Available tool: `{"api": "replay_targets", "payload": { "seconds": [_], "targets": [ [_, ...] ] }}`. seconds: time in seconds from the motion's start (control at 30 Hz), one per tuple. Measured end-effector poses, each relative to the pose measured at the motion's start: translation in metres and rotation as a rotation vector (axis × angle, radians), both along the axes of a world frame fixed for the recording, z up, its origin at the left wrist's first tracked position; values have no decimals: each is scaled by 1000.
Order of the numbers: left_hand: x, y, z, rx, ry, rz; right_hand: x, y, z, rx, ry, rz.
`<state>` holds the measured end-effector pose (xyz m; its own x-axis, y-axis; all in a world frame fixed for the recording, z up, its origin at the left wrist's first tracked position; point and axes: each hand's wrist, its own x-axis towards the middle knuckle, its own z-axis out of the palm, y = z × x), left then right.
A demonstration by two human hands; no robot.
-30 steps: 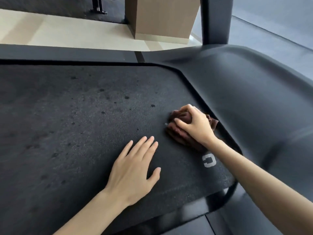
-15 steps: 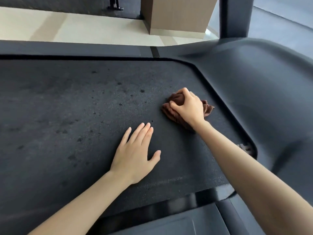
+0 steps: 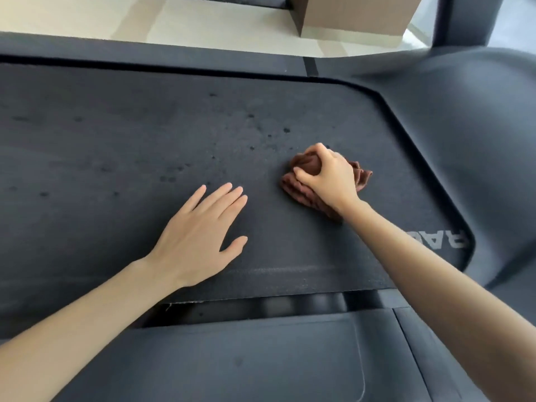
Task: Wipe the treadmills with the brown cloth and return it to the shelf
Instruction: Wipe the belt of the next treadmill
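The treadmill's dark, speckled belt (image 3: 145, 146) fills most of the head view. My right hand (image 3: 327, 178) grips the bunched brown cloth (image 3: 304, 192) and presses it onto the belt right of centre. Part of the cloth sticks out past my knuckles on the right (image 3: 362, 175). My left hand (image 3: 203, 236) lies flat on the belt with straight fingers, a hand's width left of the cloth. The shelf is out of view.
The treadmill's smooth dark side rail (image 3: 464, 126) curves round the belt on the right, with an upright post (image 3: 470, 18) at the top right. A brown box-like block (image 3: 353, 15) stands on the pale floor (image 3: 145, 21) beyond. A dark cover panel (image 3: 246, 358) lies below the belt's near edge.
My right hand has slid the cloth leftward and farther up the belt, away from the right corner. My left hand has stayed flat on the belt. The camera has tilted down.
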<state>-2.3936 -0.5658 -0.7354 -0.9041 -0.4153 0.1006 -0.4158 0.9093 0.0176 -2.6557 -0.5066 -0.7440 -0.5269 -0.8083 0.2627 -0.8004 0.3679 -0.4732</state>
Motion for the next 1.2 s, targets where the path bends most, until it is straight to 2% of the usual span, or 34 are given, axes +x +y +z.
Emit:
{"api": "replay_targets", "payload": {
  "seconds": [0.1,0.17,0.33,0.4,0.47,0.57,0.7,0.77,0.9,0.97,1.07,1.2],
  "targets": [
    [54,-8,0,6,-54,135,6,-39,1,6,1,-82],
    [83,-14,-4,48,-74,237,23,-28,4,13,2,-66],
    [106,-27,-17,65,-92,260,127,55,-4,-8,7,334],
    [104,-26,-19,63,-89,270,139,60,-5,-7,26,410],
    [103,-25,-22,63,-88,281,127,35,-1,-5,39,359],
    [105,-26,-26,92,-43,283,106,-30,2,-15,50,174],
    [107,-30,-29,107,-22,270,107,-83,5,13,-26,-31],
    [112,-37,-27,111,-15,250,126,-61,5,-1,-35,18],
    [129,-63,-25,99,6,266,189,25,-3,-33,12,334],
    [134,-71,-27,128,11,263,192,29,-4,-33,32,415],
    [134,-74,-32,124,15,261,178,-2,-2,-22,31,360],
    [135,-75,-34,124,22,266,140,-80,-2,-18,-10,182]
  ]
}}
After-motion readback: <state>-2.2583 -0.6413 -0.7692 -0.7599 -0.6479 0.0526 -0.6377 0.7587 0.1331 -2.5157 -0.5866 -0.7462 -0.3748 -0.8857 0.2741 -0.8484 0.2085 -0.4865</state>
